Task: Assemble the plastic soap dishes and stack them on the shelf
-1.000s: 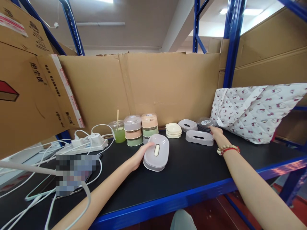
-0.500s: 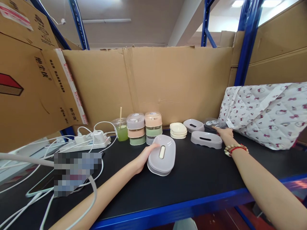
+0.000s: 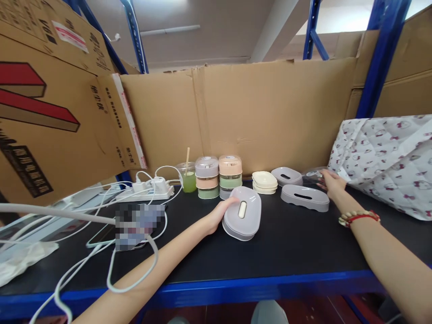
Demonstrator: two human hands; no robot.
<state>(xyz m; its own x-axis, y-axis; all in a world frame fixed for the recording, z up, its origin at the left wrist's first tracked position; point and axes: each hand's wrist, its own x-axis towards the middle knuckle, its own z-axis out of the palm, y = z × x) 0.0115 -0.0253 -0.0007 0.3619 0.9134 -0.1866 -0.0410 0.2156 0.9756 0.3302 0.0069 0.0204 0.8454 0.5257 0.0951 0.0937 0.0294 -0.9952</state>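
Observation:
A grey oval-cornered case (image 3: 248,218) with a cream handle piece in its slot is gripped at its left side by my left hand (image 3: 221,213), above the black shelf top. At the back right, my right hand (image 3: 332,182) has its fingers closed on the edge of a clear plastic lid (image 3: 312,175). Left of that hand lie a grey slotted lid (image 3: 286,175) and a grey slotted base (image 3: 305,198). Stacked cream trays (image 3: 265,182) sit behind the held case. Two stacks of pastel boxes (image 3: 207,177) (image 3: 230,174) stand farther left.
A green drink cup (image 3: 189,181) with a straw stands beside a white power strip (image 3: 145,193). Cables and a phone (image 3: 101,236) cover the left side. Cardboard (image 3: 270,112) walls the back. A patterned quilted bag (image 3: 388,162) is at right; a blue edge (image 3: 256,285) runs in front.
The camera view has turned left, so things sit farther right. My right hand's fingers have closed on the clear lid. My left hand still holds the grey case.

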